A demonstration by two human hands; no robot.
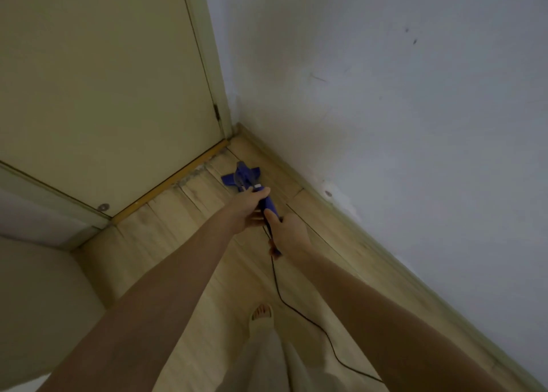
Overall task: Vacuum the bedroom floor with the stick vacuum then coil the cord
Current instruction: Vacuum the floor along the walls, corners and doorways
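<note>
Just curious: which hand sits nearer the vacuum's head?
The left hand; it grips the blue handle closer to the floor head, while the right hand holds behind it.

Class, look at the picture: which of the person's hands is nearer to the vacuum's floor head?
Left. The left hand grips the vacuum handle higher up, just behind the floor head; the right hand grips the handle's end, farther back, by the cord.

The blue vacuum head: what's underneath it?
The vacuum head sits on pale wooden floor in the corner by the door. Whatever lies directly under it is covered.
</note>
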